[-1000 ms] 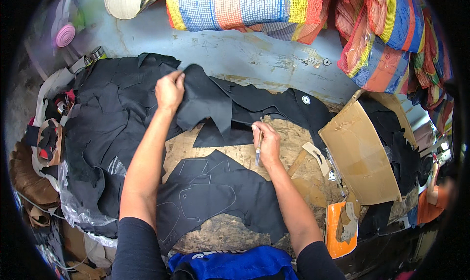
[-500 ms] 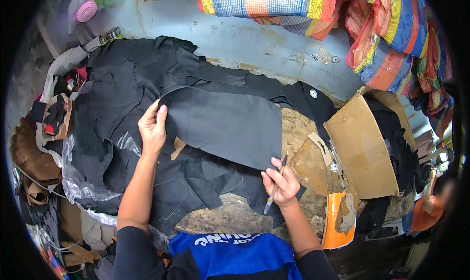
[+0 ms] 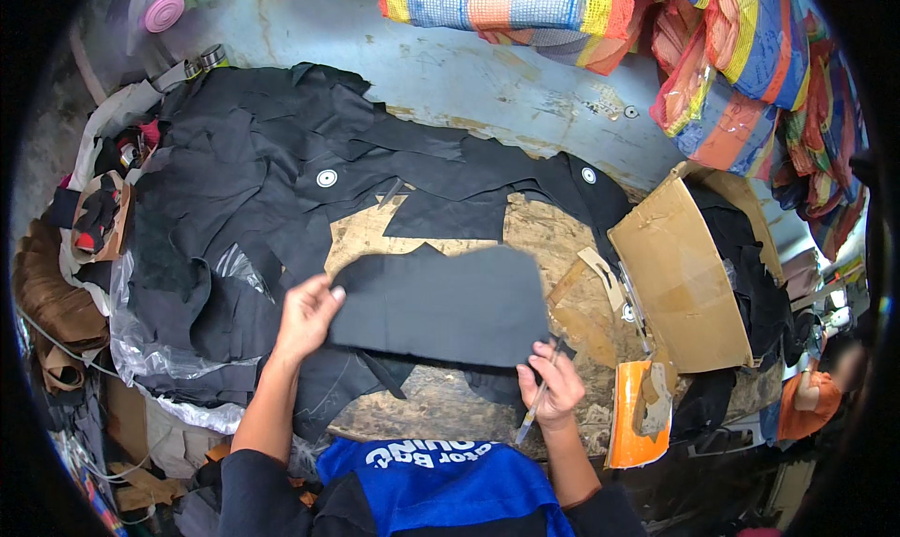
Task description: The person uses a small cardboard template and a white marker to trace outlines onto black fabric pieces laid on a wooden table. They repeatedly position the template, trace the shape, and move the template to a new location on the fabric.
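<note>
Between my two hands is stretched a flat black leather piece, held above the wooden work surface. My left hand is closed, pinching the piece's left edge between thumb and fingers. At the lower right corner, my right hand is closed on the piece and also keeps a slim pen between its fingers, tip pointing down toward me. Other black leather offcuts lie partly hidden under the held piece.
A heap of black leather covers the left and far side. On the right stand an open cardboard box and an orange item. Striped woven bags hang at the back. Another person is at far right.
Both hands have drawn the leather piece nearer to me and turned it more level. Bare wood, a leather scrap and a round white disc behind it have come into sight.
</note>
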Motion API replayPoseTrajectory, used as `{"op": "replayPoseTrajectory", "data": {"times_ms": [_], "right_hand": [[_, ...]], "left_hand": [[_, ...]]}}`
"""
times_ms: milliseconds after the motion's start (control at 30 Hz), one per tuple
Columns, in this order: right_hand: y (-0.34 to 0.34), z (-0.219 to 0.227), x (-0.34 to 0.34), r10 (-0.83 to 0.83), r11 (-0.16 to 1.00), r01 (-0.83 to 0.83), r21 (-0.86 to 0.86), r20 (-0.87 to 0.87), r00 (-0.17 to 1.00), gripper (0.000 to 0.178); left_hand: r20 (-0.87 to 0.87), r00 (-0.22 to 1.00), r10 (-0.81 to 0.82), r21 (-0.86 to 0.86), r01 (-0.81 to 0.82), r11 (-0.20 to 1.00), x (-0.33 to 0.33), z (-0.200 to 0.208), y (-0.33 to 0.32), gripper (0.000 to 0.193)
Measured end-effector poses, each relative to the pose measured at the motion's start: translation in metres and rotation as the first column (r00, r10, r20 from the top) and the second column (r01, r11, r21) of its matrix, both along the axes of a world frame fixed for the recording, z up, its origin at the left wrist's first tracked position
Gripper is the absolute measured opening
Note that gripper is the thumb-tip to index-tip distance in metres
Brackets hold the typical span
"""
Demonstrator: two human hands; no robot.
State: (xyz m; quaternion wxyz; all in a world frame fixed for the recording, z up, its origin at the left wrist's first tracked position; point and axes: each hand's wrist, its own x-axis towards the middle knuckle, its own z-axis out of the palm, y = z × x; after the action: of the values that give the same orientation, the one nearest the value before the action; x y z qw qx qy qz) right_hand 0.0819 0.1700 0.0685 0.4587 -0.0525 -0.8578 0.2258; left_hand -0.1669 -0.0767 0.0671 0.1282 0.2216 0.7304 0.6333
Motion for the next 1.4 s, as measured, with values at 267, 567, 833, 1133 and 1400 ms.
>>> {"op": "replayPoseTrajectory", "data": {"times_ms": [267, 567, 833, 1133, 1400], "right_hand": [[0.014, -0.012, -0.017, -0.019, 1.0, 0.02, -0.024, 0.038, 0.999, 0.017], [0.045, 0.003, -0.12, -0.122, 0.926, 0.184, -0.33, 0.198, 0.973, 0.038], [-0.013, -0.063, -0.116, 0.079, 0.979, -0.015, -0.202, 0.312, 0.947, 0.038], [-0.029, -0.04, -0.13, 0.458, -0.266, -0.293, -0.918, -0.388, 0.8, 0.085], [-0.036, 0.048, -0.079, 0.368, -0.387, -0.522, -0.76, -0.647, 0.668, 0.112]], "left_hand": [[-0.019, 0.994, -0.106, -0.273, 0.097, 0.957, -0.017, 0.006, 0.013, 0.029], [-0.193, 0.981, 0.006, -0.618, -0.127, 0.776, -0.116, 0.011, 0.142, 0.11], [0.24, 0.97, 0.043, -0.177, 0.0, 0.984, -0.099, -0.009, 0.173, 0.04], [0.287, 0.553, -0.782, 0.83, 0.264, 0.492, -0.056, 0.109, 0.095, 0.046], [0.235, 0.69, -0.685, 0.816, 0.243, 0.525, -0.019, 0.12, 0.044, 0.055]]}}
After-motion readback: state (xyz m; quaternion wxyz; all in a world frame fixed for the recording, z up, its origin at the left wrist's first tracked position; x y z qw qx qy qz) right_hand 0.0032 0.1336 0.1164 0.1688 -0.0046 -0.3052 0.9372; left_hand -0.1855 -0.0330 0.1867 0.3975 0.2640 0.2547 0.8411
